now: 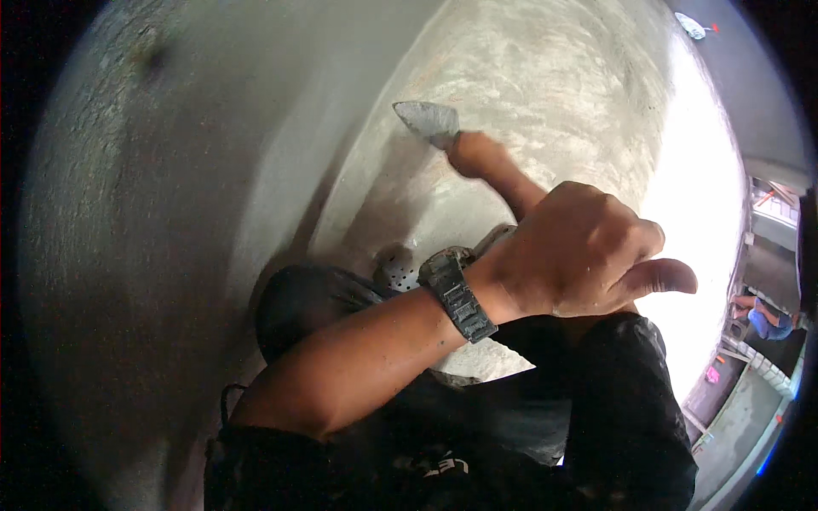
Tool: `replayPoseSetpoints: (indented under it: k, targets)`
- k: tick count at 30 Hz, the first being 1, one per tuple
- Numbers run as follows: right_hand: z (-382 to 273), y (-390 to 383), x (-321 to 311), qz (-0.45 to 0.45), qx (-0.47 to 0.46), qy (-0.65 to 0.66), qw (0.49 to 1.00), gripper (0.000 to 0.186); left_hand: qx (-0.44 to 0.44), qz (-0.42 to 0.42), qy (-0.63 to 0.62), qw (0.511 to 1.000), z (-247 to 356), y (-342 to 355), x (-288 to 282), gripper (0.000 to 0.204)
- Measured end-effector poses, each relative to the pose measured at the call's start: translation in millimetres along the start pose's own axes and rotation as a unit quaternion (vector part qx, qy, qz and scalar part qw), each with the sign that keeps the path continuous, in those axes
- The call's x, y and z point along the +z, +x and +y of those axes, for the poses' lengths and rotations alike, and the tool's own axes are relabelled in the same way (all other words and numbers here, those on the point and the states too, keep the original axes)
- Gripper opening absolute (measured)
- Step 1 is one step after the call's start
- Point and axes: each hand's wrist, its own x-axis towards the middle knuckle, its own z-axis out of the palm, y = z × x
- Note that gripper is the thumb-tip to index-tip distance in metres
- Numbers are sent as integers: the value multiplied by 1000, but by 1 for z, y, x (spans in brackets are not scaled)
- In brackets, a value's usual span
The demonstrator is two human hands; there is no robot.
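Observation:
In my right hand [479,156] is a small pointed trowel [430,122], its grey blade angled to the far left. The blade is over or on the pale, swirled cement surface [545,94]; I cannot tell if it touches. My left hand [588,251] crosses above my right forearm, fingers curled into a loose fist and thumb stretched out to the right. Its palm is turned away, and nothing shows in it. A dark link-band watch [458,294] circles the left wrist. Below my arms, a perforated grey clog [397,268] rests on the surface.
A grey plastered wall [196,170] rises close on the left, meeting the cement along a curved edge. Bright light whitens the right side. Beyond it, lower down, are a person in blue [769,324] and a pink item [712,375]. A white object [692,26] lies far right.

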Motion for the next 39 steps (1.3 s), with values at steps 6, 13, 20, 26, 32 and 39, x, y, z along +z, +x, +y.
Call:
replayPoseSetpoints:
  k: [6,13,20,26,32,39]
  targets:
    - [140,54,1,74,87,-73,991,37,92,45,31,994,30,23,4,57]
    - [131,45,-11,140,35,-100,984,41,25,21,-28,999,18,10,19,58]
    - [89,6,-42,122,122,16,985,50,25,9,-22,999,14,9,11,58]
    - [94,33,-9,143,14,-19,989,50,39,32,59,997,18,14,5,54]
    - [68,34,-18,134,105,30,985,52,31,47,13,998,15,11,8,56]
    - [106,47,-17,52,-14,-175,983,47,29,58,-83,995,6,12,20,57]
